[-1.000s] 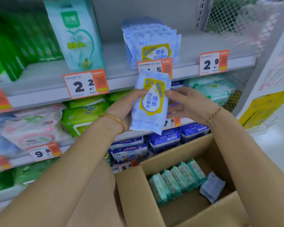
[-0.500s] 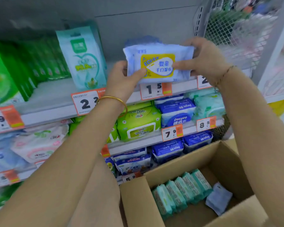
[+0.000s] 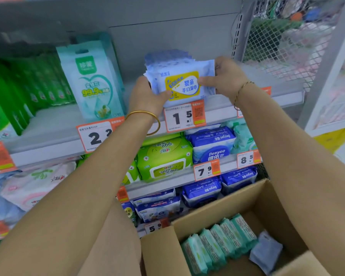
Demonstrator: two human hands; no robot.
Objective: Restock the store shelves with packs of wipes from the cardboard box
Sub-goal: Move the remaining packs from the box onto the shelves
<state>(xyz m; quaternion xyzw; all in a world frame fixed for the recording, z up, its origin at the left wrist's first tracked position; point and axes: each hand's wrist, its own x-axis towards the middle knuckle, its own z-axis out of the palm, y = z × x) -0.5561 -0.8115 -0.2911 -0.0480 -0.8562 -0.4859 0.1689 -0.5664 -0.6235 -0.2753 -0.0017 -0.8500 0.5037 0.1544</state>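
We have raised the blue pack [image 3: 182, 84] to the shelf [image 3: 247, 105] front edge. Both hands, left hand [image 3: 147, 96] and right hand [image 3: 225, 80], grip it, fingers closed; only release remains.

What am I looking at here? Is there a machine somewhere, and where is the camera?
No machine: these are a person's two bare arms. The camera sits on the person's head and looks forward and down, so you see what they see. The left hand and right hand hold a pale blue pack of wipes by its two ends, in front of a row of the same packs on the upper shelf, above the price tag reading 1.5. Beside them stands a tall mint pack. Below right is an open cardboard box with a row of green packs and one more blue pack.
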